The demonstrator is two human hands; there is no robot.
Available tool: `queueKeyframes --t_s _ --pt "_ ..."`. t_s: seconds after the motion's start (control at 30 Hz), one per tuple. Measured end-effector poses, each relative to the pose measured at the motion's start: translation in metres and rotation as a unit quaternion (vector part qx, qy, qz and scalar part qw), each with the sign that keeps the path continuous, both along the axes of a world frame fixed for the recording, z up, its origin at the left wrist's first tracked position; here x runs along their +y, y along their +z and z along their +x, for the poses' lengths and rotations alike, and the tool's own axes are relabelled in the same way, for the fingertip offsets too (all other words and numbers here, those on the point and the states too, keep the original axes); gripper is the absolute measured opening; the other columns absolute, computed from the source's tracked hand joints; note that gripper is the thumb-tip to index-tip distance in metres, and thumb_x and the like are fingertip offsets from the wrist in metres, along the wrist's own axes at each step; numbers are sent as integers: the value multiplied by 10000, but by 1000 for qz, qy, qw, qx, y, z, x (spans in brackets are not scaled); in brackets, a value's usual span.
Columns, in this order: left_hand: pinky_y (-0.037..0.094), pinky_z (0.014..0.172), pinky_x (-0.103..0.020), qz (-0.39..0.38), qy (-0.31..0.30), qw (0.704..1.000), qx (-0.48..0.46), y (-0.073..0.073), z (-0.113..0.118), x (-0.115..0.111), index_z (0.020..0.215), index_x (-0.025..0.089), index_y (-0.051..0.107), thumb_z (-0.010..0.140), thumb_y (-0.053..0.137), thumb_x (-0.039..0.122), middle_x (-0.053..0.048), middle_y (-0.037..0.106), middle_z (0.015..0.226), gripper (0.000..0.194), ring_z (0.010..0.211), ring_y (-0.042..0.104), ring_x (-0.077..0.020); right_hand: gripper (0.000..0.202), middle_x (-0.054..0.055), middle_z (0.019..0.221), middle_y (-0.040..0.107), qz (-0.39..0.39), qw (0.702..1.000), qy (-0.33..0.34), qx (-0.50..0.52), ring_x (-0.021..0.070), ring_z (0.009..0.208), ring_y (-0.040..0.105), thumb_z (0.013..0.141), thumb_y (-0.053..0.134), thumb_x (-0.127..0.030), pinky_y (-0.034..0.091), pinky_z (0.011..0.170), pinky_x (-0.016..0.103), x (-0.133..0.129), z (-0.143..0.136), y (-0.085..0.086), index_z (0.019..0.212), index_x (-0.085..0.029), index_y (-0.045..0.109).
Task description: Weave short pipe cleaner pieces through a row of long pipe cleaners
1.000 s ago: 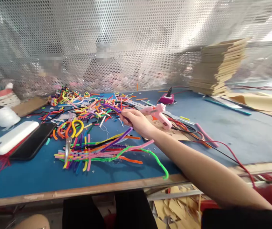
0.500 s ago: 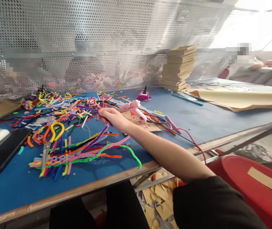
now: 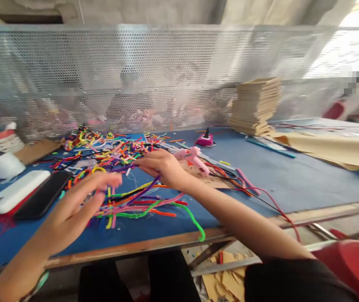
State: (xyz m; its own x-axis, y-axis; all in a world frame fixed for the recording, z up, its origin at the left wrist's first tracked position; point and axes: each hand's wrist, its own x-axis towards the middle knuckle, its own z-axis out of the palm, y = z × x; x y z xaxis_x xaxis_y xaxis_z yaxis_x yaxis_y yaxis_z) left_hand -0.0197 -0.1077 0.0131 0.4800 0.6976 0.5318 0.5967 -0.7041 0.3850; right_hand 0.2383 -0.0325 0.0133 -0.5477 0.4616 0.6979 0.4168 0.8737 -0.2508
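One white power bank [image 3: 15, 193] and a black phone [image 3: 43, 195] lie at the left of the desk [image 3: 280, 180]. Next comes the left hand [image 3: 80, 201], raised in front of the scissors [image 3: 98, 169], thumb parted from the loosely curved fingers, with nothing visible in its grasp. Just beyond its fingertips lies a bundle of crossed fuzzy stems [image 3: 138, 207] near the front edge. A purple stem [image 3: 123, 169] runs above that bundle to the right hand [image 3: 163, 167], which is palm down, its fingers bunched in what looks like a pinch on the stem; blur leaves the exact grip uncertain. The step in hand seems to be handling this stem; a two-handed hold would call for the left thumb and fingers to close on its free end. The right forearm slants in from the lower right, beside the pink glue gun [image 3: 195, 155].
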Motion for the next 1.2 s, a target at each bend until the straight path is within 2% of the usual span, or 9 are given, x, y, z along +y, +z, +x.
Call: queueKeyframes --t_s 0.07,0.13,0.2,0.37,0.5,0.67,1.03,1.1,1.2 --pt "367 1044 -406 -17 -5 999 -39 16 18 27 1147 216 575 936 385 462 -78 577 1202 375 1165 499 -243 207 29 789 650 64 996 26 -55 136 698 499 936 470 -233 335 711 305 -10 -3 11 943 -180 670" --pt "374 1005 -389 -179 -84 979 -45 23 30 49 1049 189 588 918 403 490 -76 612 1080 377 1085 527 -232 265 17 762 650 304 933 -16 -192 128 663 489 967 392 -149 326 672 292 -18 -5 20 917 -167 652" --pt "476 767 -340 -278 -121 953 -20 23 37 62 936 173 576 930 345 510 -30 627 736 409 742 590 -182 243 13 744 638 439 862 -40 -249 122 638 484 957 407 -116 317 630 281 -22 -6 26 874 -142 633" --pt "414 496 -254 -437 -217 873 -21 11 42 65 726 172 500 862 428 572 27 490 471 429 450 473 -111 196 22 777 641 511 800 -52 -309 116 661 508 941 446 -114 342 616 271 -25 -3 34 846 -136 616" --pt "337 436 -236 -459 -230 855 -74 -1 42 68 734 192 440 854 413 596 76 364 465 423 399 353 -82 287 25 818 656 533 777 -36 -333 112 686 518 960 361 -92 372 618 256 -22 -3 36 888 -150 633" --pt "205 419 -211 -415 -191 884 -98 -4 37 74 763 173 507 866 469 522 103 233 499 366 418 207 -61 432 37 734 624 439 821 -24 -365 132 637 492 984 224 -108 365 575 279 -11 -9 31 809 -183 612" --pt "267 431 -193 -260 -115 958 -33 -1 36 72 896 137 662 899 384 358 50 422 555 355 466 307 -75 438 32 715 603 308 888 27 -340 141 621 460 994 211 -159 342 574 304 -3 -14 32 818 -198 610" --pt "285 445 -195 -213 -102 972 -11 -2 36 71 876 143 688 888 407 326 33 496 569 336 478 355 -81 432 43 740 612 249 912 38 -325 139 629 474 990 215 -160 353 578 296 -2 -13 29 818 -180 611" --pt "298 481 -208 -115 -74 990 22 -3 35 69 874 155 708 885 427 293 9 587 593 313 488 425 -93 324 49 779 629 60 963 83 -248 130 678 528 970 314 -200 391 607 265 5 -13 21 829 -168 603"
